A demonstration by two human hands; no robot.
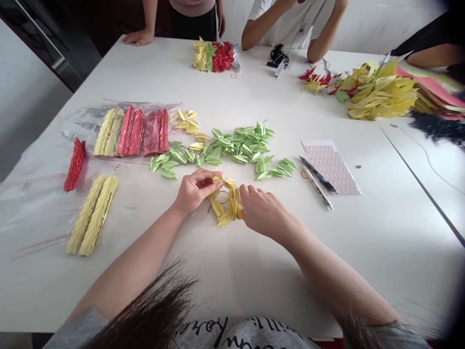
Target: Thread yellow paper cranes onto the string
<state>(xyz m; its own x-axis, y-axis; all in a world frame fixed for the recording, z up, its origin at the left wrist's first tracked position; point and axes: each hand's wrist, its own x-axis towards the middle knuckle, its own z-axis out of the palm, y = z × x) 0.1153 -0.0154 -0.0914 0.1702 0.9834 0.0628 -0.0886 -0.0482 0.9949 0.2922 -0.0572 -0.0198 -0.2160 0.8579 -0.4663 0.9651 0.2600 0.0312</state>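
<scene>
My left hand (196, 190) pinches the upper left of a small loop of folded yellow paper pieces (227, 219). On the loop's right side, my right hand (263, 211) is closed around its edge. A dark thread shows inside the loop. Just beyond my hands lies a string of folded green paper pieces (250, 143), with a few yellow folded pieces (187, 121) at its far left end. The fingertips of my right hand are partly hidden.
Plastic bags hold yellow and red folded strips (131, 131) at left. A red strip (75, 165) and two yellow strips (92, 215) lie nearer. Pens (317, 174) rest on a label sheet (341, 169). Yellow paper pieces (381, 92) pile up at right. Other people's arms (327, 31) are across the table.
</scene>
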